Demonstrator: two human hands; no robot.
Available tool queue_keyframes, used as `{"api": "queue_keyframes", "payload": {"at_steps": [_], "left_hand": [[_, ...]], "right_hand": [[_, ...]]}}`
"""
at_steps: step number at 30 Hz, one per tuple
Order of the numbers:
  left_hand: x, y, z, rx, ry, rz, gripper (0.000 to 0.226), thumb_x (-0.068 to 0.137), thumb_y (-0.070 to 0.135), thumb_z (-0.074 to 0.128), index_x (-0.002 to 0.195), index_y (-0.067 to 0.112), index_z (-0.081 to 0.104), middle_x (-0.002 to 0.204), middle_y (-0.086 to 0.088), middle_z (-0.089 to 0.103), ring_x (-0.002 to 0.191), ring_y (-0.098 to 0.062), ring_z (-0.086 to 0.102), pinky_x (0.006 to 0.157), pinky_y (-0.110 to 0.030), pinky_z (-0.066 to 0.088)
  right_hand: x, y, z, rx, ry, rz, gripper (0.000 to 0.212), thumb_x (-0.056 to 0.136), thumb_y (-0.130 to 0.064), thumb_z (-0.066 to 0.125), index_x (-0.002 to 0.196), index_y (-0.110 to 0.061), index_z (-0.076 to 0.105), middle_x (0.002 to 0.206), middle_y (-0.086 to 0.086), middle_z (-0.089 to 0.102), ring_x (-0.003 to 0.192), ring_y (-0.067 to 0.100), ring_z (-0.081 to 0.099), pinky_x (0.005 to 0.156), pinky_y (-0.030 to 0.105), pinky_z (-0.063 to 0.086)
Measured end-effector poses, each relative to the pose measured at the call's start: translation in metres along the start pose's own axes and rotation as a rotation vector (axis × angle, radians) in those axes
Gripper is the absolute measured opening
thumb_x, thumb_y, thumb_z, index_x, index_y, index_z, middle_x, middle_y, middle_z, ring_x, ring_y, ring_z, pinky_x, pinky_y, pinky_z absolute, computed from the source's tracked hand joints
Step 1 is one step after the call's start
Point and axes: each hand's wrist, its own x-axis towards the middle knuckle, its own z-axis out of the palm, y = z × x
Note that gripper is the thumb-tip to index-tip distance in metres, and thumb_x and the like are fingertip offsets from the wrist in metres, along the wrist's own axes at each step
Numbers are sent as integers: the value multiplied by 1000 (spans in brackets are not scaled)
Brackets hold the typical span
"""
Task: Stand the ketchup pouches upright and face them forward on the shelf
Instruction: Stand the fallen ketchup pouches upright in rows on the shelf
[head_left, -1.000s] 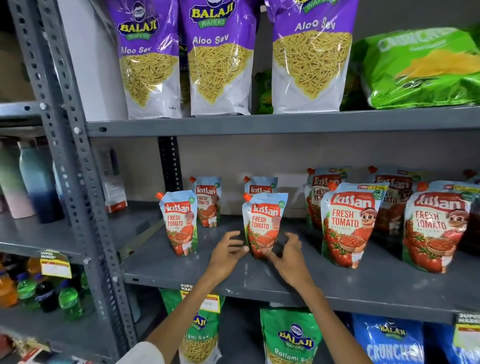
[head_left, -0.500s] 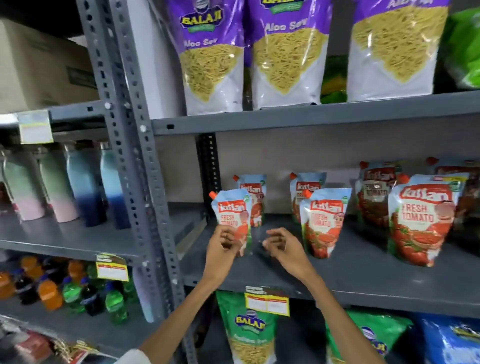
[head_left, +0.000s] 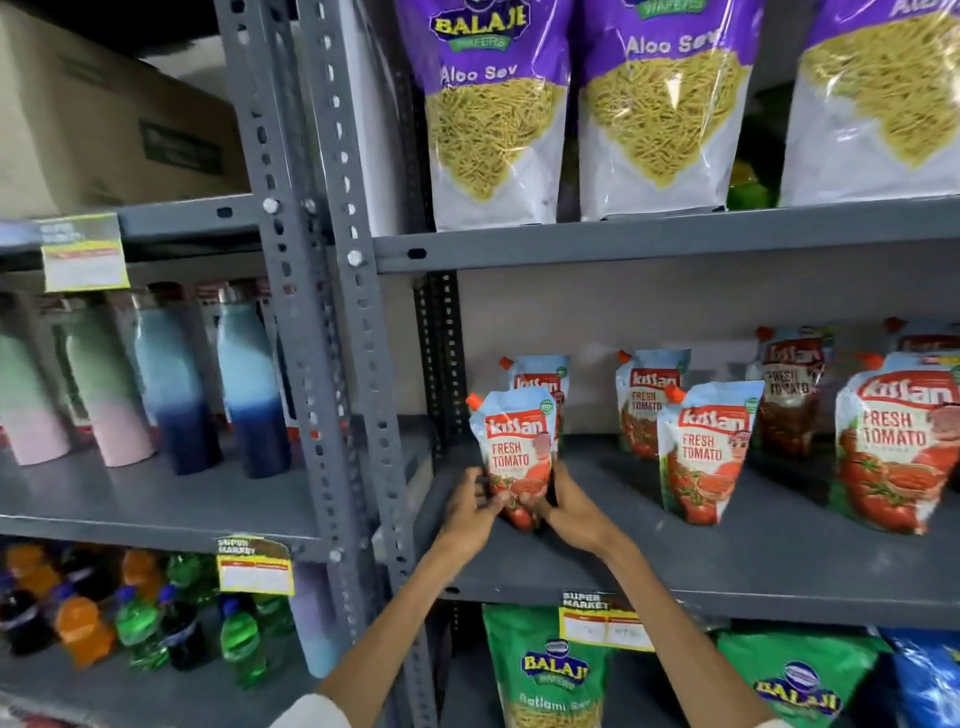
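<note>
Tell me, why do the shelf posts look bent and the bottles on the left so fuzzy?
Head view: the wide lens bows the shelf posts outward; the bottles at the left edge are smeared, while the ketchup pouch between the left hand and right hand reads fairly sharp; the snack bags above catch glare.

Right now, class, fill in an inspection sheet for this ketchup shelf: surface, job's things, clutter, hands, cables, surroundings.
Surface: grey metal shelf, bare at the front.
Job's things: front-left ketchup pouch upright, label forward; second front pouch upright; large pouch at right; more behind.
Clutter: nothing seen.
Hands: left hand and right hand clasp the front-left pouch's base.
Cables: nothing seen.
Surroundings: Aloo Sev bags above; water bottles left; price tag below.
</note>
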Motion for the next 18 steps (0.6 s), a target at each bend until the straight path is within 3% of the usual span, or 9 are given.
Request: {"api": "queue_keyframes", "payload": {"at_steps": [3,10,18], "left_hand": [[1,-2,5,6,-24,27,23,94,13,61,110,20,47,108,-5,68,102,-21,65,86,-32,54],[3,13,22,16,-88,45,30,96,15,59,124,14,48,115,-3,68,98,-13,63,83,-25,50],[0,15,21,-7,-101,23,38,95,15,60,130,10,47,123,-13,65,112,-24,64,87,-26,50]], "right_hand": [[-3,5,-7,-54,8,28,56,94,-23,60,139,-12,29,127,-3,54,121,14,51,98,25,40],[-6,12,-23,-78,73,60,46,93,-21,60,130,-11,35,125,1,56,120,18,53,105,37,43],[-8,11,-22,-46,77,83,45,92,-27,63,124,-13,35,119,-3,58,115,16,56,91,25,44]]}}
